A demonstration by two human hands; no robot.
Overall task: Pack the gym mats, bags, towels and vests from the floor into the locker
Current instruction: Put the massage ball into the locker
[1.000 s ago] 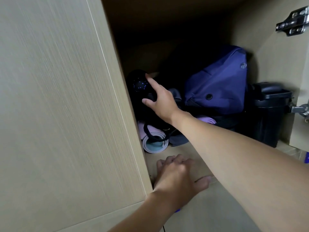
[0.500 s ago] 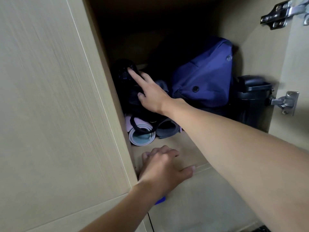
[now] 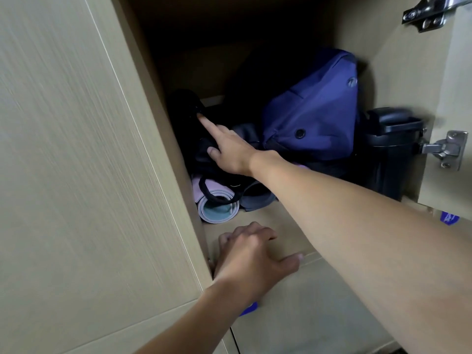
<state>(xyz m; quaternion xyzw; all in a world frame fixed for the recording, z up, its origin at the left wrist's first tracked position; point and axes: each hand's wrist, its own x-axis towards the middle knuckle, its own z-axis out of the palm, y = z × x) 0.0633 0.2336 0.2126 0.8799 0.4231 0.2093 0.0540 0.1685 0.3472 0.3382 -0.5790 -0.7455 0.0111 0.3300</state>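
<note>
Right hand (image 3: 229,149) presses one straight finger on a black bag (image 3: 185,111) inside the locker (image 3: 398,72). Left hand (image 3: 252,254) rests on the shelf (image 3: 278,223), fingers (image 3: 238,232) loosely bent.

Pale wood grain everywhere: the locker (image 3: 383,72) stands open, and its left door (image 3: 76,175) fills that whole side of the view. Inside, the back is deep in shadow, with light reaching only the shelf (image 3: 258,218) at the front. Over on the right, the open door (image 3: 457,98) hangs on a top hinge (image 3: 429,11) and a lower hinge (image 3: 443,149), and a black bin (image 3: 390,149) sits against that side wall.
</note>
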